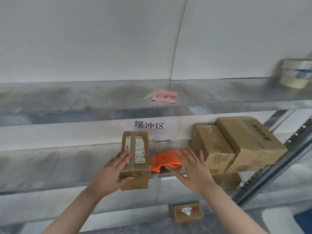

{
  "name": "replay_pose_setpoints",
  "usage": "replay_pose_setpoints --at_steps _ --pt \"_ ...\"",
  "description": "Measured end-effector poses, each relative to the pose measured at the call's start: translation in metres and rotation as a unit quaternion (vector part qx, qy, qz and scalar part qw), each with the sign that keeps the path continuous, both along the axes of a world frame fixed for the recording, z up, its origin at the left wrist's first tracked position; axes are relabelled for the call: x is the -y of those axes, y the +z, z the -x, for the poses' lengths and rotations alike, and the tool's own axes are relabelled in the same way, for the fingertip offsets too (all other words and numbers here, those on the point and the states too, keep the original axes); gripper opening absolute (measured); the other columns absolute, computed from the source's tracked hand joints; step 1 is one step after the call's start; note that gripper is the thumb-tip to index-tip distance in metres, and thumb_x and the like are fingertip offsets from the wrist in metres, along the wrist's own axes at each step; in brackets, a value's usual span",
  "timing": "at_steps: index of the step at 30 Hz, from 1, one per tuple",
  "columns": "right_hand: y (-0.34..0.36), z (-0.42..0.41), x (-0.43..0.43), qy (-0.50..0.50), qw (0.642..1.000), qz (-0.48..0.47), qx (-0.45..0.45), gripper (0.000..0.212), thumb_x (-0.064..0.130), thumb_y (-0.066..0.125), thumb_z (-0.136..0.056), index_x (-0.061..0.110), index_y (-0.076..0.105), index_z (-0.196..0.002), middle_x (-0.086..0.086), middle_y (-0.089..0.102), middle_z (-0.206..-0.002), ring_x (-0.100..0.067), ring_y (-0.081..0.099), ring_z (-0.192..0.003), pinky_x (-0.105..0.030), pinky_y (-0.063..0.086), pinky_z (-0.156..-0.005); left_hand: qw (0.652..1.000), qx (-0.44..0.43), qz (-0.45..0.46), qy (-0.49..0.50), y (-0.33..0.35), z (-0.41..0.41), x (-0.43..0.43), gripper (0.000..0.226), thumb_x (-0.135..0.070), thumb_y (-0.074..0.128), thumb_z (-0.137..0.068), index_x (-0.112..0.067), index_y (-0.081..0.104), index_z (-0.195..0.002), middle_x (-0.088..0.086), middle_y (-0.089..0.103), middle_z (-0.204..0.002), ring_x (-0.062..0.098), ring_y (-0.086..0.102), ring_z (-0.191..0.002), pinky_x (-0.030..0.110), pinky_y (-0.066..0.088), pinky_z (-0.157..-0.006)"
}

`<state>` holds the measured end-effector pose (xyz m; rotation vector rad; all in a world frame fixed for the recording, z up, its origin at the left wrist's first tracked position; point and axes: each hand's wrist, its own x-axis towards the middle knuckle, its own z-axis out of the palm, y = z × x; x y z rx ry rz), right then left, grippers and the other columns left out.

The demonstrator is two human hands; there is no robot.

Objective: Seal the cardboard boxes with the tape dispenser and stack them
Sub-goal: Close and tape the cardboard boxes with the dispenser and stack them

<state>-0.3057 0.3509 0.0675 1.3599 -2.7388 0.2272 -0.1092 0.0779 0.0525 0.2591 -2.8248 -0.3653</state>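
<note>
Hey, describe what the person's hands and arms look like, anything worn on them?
Both are bare: the left hand and right hand wear no gloves, rings or watch that show, and both forearms are uncovered down to the frame's edge, with no sleeve in view. No markings are visible.

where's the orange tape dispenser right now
In the head view, the orange tape dispenser lies on the middle metal shelf, between the labelled box under the left hand and the open right hand partly covering it.
</note>
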Motion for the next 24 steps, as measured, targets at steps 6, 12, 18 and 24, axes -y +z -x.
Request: replay_pose_setpoints --at_steps 6,12,18,24 --pt "0.028 -0.038 -0.048 -0.067 0.996 0.038 0.047 0.071 0.080 0.025 -0.085 0.051 0.014 -0.149 0.009 0.014 -0.162 -0.016 0.000 -0.151 -0.053 -0.003 -0.119 0.999 -0.013 -0.048 -0.014 0.052 -0.020 -0.035 0.086 -0.080 0.040 -0.078 -0.038 0.016 -0.150 -0.025 0.009 -0.156 0.000 0.017 -0.143 0.027 0.025 -0.115" --pt "0.065 -0.060 -0.098 -0.123 0.991 0.042 0.036 0.083 0.087 0.014 -0.072 0.052 0.011 -0.148 0.010 0.010 -0.162 -0.018 0.002 -0.151 -0.052 -0.004 -0.117 0.990 0.007 -0.127 -0.061 0.090 -0.013 -0.076 0.094 -0.087 0.044 -0.065 -0.048 0.015 -0.145 -0.035 0.004 -0.151 -0.008 0.012 -0.139 0.025 0.020 -0.116" --pt "0.087 -0.055 -0.142 -0.169 0.984 0.050 0.027 0.074 0.082 0.030 -0.081 0.052 0.013 -0.147 0.010 0.013 -0.162 -0.017 0.007 -0.150 -0.053 -0.005 -0.116 0.983 -0.018 -0.157 -0.097 0.104 0.020 -0.120 0.099 -0.091 0.042 -0.058 -0.047 0.022 -0.145 -0.032 0.011 -0.153 -0.002 0.016 -0.143 0.027 0.018 -0.118" --pt "0.097 -0.030 -0.177 -0.186 0.981 0.053 0.026 0.083 0.086 0.026 -0.075 0.051 0.010 -0.148 0.009 0.010 -0.162 -0.018 0.003 -0.150 -0.050 -0.009 -0.114 0.981 -0.018 -0.156 -0.114 0.119 0.072 -0.165 0.086 -0.061 0.067 -0.076 -0.044 0.022 -0.147 -0.031 0.009 -0.152 -0.003 0.014 -0.141 0.034 0.020 -0.119"
